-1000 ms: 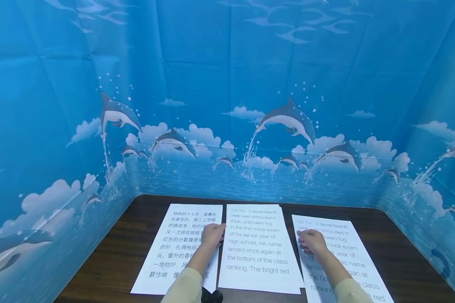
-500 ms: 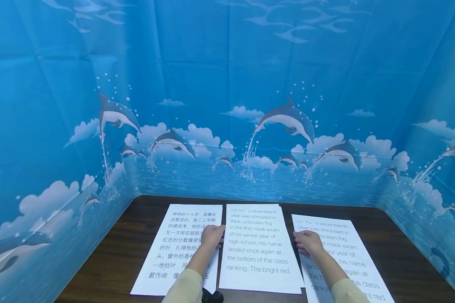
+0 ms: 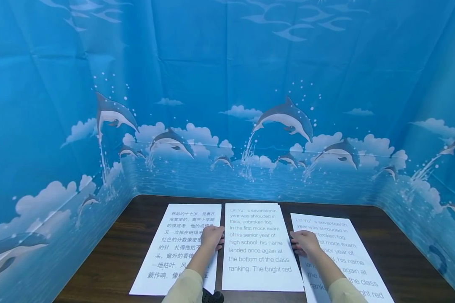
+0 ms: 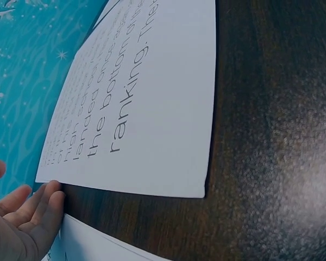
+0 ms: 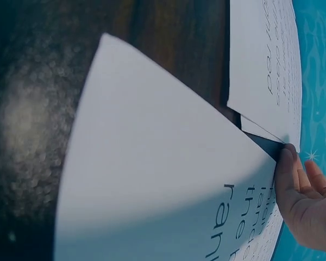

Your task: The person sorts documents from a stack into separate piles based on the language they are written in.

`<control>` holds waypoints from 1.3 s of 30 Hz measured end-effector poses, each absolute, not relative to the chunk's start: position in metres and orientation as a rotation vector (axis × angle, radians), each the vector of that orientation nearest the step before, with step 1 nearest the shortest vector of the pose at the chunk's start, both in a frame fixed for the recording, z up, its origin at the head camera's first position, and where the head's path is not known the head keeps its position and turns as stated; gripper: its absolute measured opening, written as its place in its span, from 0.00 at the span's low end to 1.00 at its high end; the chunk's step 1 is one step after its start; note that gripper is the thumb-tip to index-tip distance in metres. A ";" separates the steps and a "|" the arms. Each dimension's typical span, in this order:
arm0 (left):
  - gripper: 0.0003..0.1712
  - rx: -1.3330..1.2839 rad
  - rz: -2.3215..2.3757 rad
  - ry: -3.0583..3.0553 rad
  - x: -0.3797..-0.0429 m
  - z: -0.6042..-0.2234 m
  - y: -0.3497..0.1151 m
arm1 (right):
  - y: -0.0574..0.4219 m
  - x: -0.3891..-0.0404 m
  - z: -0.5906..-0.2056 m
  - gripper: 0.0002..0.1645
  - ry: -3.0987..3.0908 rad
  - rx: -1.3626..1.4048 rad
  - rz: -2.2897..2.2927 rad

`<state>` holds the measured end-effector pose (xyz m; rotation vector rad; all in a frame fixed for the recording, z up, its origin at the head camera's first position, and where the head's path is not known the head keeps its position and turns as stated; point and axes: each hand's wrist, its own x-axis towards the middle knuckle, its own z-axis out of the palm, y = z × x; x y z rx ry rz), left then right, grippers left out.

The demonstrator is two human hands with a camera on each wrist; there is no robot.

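Head view: a Chinese-printed sheet [image 3: 157, 269] lies under the left hand [image 3: 211, 237], whose loosely straight fingertips seem to touch the paper stack [image 3: 258, 256] between the hands. Probably light, bendy and slippery, it's best held by its long edges, where the right hand [image 3: 305, 243], fingers extended, touches it above an English sheet [image 3: 364, 269].

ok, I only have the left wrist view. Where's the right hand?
Observer: Head view has the right hand at the right edge of the middle sheet, fingertips toward that edge.
Operator: Copy. What language is the sheet to its left?
Observer: The left sheet is printed in Chinese; the head view shows that clearly.
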<state>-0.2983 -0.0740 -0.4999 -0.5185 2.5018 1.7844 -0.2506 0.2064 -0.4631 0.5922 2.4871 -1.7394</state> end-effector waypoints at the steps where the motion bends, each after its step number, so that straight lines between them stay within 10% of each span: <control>1: 0.18 -0.519 1.786 2.514 -0.302 -0.506 -0.075 | 0.206 -0.250 -0.463 0.24 2.488 0.586 -1.739; 39: 0.13 -0.508 2.022 2.428 -0.266 -0.459 -0.065 | 0.194 -0.254 -0.463 0.19 2.428 0.757 -1.782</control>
